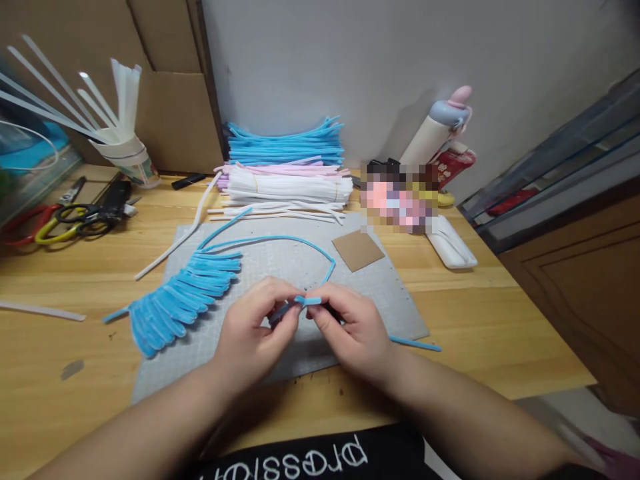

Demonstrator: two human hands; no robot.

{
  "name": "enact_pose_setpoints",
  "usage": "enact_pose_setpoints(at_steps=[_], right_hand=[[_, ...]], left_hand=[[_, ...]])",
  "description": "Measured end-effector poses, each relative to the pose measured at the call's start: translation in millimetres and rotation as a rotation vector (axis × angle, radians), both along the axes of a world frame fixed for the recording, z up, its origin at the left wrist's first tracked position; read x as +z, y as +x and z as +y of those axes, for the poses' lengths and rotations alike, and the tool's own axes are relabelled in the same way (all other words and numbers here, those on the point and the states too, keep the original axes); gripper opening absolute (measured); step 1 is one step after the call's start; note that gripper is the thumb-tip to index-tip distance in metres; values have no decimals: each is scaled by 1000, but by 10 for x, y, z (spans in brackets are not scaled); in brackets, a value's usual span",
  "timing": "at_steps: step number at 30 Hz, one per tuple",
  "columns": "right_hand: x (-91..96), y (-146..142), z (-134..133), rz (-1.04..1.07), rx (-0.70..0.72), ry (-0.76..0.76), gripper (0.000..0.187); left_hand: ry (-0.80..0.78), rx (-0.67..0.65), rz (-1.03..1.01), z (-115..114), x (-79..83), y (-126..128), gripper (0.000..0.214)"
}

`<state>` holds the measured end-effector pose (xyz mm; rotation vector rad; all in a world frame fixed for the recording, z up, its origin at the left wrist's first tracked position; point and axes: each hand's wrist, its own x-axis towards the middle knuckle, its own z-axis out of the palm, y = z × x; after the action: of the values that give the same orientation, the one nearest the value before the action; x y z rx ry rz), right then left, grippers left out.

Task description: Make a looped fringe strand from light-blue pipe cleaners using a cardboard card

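Observation:
In the head view, my left hand and my right hand meet over the grey cutting mat. The fingertips of both are pinched on a blue pipe cleaner, whose short end shows between them. Dark patches under the fingers cannot be made out. A long blue strand curves from behind my right hand back to a fringe of looped blue pipe cleaners lying on the mat's left side. Another blue stem sticks out past my right wrist.
Bundles of blue pipe cleaners and white pipe cleaners lie against the wall. A cardboard square rests on the mat. Scissors and a cup of white sticks stand left; a bottle and white case are right.

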<state>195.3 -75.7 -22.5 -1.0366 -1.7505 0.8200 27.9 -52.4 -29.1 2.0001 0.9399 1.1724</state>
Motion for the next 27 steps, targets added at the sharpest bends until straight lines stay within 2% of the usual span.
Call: enact_pose_setpoints(at_steps=[5, 10, 17, 21, 27], right_hand=[[26, -8, -39, -19, -22, 16, 15], [19, -14, -77, 8, -65, -6, 12], [9, -20, -81, 84, -79, -72, 14], [27, -24, -70, 104, -58, -81, 13], [17, -27, -58, 165, -51, -228, 16]], left_hand=[[-190, -41, -119, -36, 25, -7, 13], [-275, -4, -165, -63, 10, 11, 9], [-503, 4, -239, -45, -16, 40, 11], [-471, -20, -286, -37, -10, 45, 6], [-355, -60, -322, -50, 28, 60, 5]])
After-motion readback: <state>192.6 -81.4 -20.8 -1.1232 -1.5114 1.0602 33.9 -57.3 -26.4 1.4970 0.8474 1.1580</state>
